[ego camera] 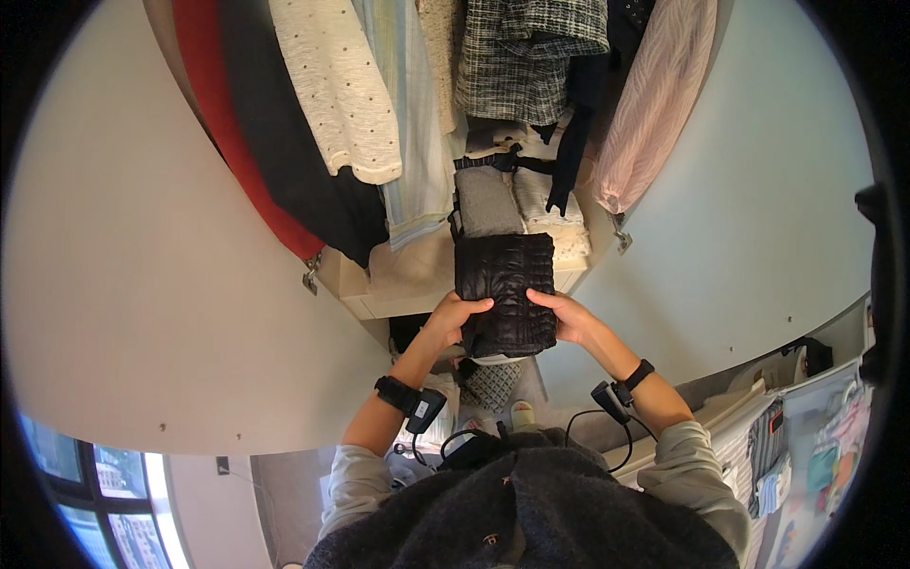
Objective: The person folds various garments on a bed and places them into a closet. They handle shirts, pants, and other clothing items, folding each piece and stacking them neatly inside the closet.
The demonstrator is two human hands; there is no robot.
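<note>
Between my hands is a folded black quilted garment (pixel 506 274), glossy and puffy, held level in front of the wardrobe shelf. My left hand (pixel 455 318) grips its left edge, thumb lying on top. On the opposite edge my right hand (pixel 565 313) holds it the same way; the fingers of both hands are mostly hidden beneath. Just beyond the garment lies a folded grey garment (pixel 489 203) on the wardrobe shelf (pixel 387 302). To its right sits a stack of folded white clothes (pixel 551 206).
Hanging clothes crowd the wardrobe, among them a red garment (pixel 206 107), a dotted cream one (pixel 341 92), a tweed one (pixel 519 71) and a pink sleeve (pixel 657 107). Open white doors flank me on the left (pixel 156 249) and right (pixel 746 213). Folded clothes (pixel 771 455) lie at lower right.
</note>
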